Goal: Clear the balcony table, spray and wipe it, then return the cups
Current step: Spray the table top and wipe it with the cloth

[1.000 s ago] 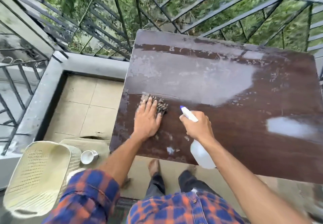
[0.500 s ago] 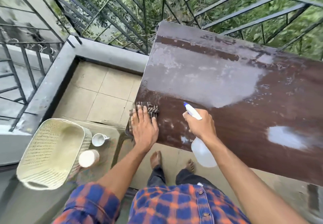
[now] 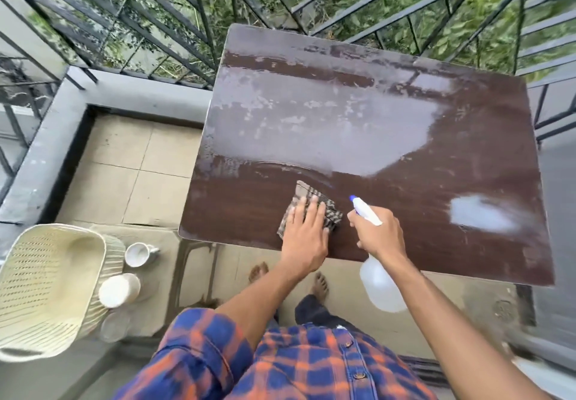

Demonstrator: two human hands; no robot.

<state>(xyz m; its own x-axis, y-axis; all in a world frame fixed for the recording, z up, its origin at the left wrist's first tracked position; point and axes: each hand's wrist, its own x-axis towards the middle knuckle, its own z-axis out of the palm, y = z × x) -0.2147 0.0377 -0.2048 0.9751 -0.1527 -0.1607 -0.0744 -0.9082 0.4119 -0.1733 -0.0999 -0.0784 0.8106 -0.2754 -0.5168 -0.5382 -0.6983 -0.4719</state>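
The dark brown balcony table (image 3: 436,218) is wet, with a pale sheen across its far half. My left hand (image 3: 307,234) lies flat on a checked cloth (image 3: 308,200) near the table's front edge, pressing it to the wood. Just to its right, my right hand (image 3: 378,234) grips a white spray bottle (image 3: 381,284) whose blue-tipped nozzle points left and away from me; the bottle's body hangs below the table edge. Two white cups (image 3: 138,253) (image 3: 118,290) stand on a low surface at the lower left.
A cream plastic basket (image 3: 46,290) stands tilted beside the cups at the lower left. Black metal railings (image 3: 193,10) enclose the balcony behind and left of the table. Beige floor tiles (image 3: 131,175) lie left of the table. My bare feet (image 3: 319,284) stand under its front edge.
My left hand has slid the cloth to the right from the table's front left corner. The right hand with the bottle has stayed at the front edge. The view has shifted.
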